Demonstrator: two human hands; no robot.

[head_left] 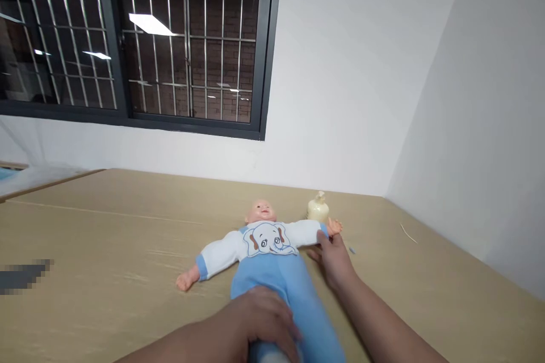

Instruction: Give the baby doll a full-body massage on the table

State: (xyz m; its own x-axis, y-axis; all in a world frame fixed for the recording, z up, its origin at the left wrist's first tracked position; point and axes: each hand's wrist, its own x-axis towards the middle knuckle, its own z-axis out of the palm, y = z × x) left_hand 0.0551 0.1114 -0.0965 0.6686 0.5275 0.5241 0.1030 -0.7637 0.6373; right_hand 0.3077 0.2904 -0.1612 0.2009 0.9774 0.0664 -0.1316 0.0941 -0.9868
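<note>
A baby doll lies face up on the table, head toward the wall and arms spread. It wears a white top with an elephant face and light blue trousers. My left hand is closed over the doll's trouser leg at the near side. At the blue cuff of the doll's sleeve, my right hand has its thumb and fingers closed around the forearm. The doll's hand sticks out past my fingers. A cream pump bottle stands just behind that sleeve.
The wooden table meets a white wall at the back and right. A barred window is above. A small blue bit and a thin pale strip lie to the right. A pixelated dark shape is at the left edge.
</note>
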